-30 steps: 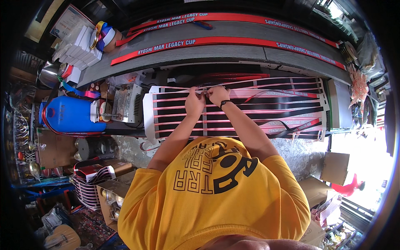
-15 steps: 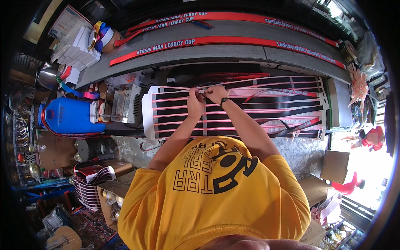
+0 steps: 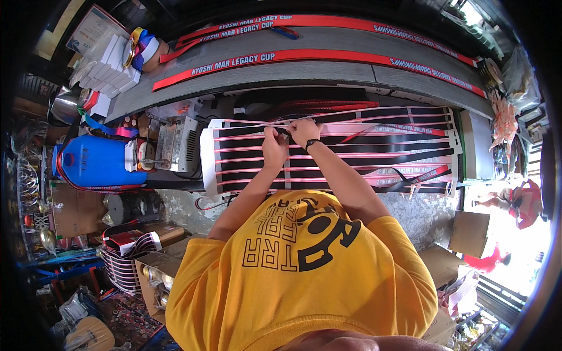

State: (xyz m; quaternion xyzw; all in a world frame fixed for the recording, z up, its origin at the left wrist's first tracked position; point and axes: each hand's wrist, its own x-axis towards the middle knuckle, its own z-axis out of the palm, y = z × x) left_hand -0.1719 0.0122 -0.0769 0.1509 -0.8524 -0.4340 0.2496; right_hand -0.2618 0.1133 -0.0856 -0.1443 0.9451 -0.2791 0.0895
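A long sheet bearing pink printed strips and black ribbons [image 3: 249, 166] lies across the bench, its white paper edge [image 3: 207, 159] curling at the left. Both hands are close together at its far edge, left of the middle. My left hand [image 3: 275, 144] has its fingers bent in a pinch on a thin ribbon strip. Beside it, my right hand [image 3: 305, 133], below a dark wristband [image 3: 312, 142], also has its fingertips pinched on the strip. The fingers hide the exact point of grip. A loose black and red ribbon [image 3: 410, 176] curls over the sheet's right part.
Beyond the sheet, a grey shelf [image 3: 328, 71] carries long red printed ribbons [image 3: 316, 55] and stacked white boxes [image 3: 111, 64]. A metal device [image 3: 175, 146] and a blue container [image 3: 96, 162] stand at left. Cardboard boxes [image 3: 470, 233] are at right, where people appear in bright light.
My right hand has shifted very slightly left, its fingers curling more over the strip. My left hand stays almost in place. A person in red at the far right has moved.
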